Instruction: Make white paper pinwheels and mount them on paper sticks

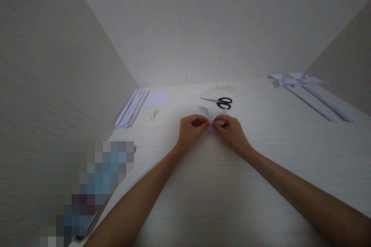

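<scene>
Walls hem the table [275, 154] at nine, twelve and three o'clock, and its bare stretch lies toward six. Paper pinwheels [313, 98] lie at two, folded strips [131, 108] at ten, scissors [222, 102] at twelve. At the centre, the left hand [191, 130] and right hand [232, 132] each have their grip clamped on the folded paper piece [207, 112].

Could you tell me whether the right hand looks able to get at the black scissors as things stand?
Probably yes: the scissors lie just beyond the right hand with bare table between, though it pinches the folded paper.
</scene>
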`<state>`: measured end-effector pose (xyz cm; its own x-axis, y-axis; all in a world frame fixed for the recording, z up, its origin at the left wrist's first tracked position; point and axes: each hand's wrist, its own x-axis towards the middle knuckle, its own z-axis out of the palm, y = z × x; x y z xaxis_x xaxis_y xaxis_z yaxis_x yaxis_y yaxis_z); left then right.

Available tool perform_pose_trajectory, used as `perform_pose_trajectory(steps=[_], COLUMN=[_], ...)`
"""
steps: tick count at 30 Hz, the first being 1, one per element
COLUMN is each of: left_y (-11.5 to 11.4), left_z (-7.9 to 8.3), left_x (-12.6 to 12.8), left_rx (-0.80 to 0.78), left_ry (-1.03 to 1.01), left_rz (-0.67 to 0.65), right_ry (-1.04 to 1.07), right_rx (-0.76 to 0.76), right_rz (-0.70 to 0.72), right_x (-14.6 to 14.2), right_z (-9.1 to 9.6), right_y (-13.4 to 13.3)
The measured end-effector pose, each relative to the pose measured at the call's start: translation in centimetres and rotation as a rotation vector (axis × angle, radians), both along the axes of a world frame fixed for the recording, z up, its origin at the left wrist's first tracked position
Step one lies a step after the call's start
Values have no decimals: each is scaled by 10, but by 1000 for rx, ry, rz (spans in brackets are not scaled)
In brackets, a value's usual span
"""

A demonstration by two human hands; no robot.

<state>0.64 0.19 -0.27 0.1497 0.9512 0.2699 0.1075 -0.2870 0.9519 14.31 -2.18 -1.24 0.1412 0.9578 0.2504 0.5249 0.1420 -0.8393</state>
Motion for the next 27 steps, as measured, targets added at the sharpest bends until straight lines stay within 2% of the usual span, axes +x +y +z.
perform_pose_trajectory(steps=[7, 15, 20, 27], left_y=[2, 2, 2, 1], left_z=[1, -2, -2, -1], left_x=[-1, -3, -3, -1], left_rx=[12, 46, 33, -15], left_ry=[12, 34, 37, 24], left_rz=[60, 34, 33, 0], right_ry=[46, 36, -5, -135], right_rx=[-5, 12, -8, 50], right_rz=[20, 33, 35, 65], right_x=[1, 3, 6, 14], right_z=[2, 3, 3, 3], right_y=[0, 3, 5, 11])
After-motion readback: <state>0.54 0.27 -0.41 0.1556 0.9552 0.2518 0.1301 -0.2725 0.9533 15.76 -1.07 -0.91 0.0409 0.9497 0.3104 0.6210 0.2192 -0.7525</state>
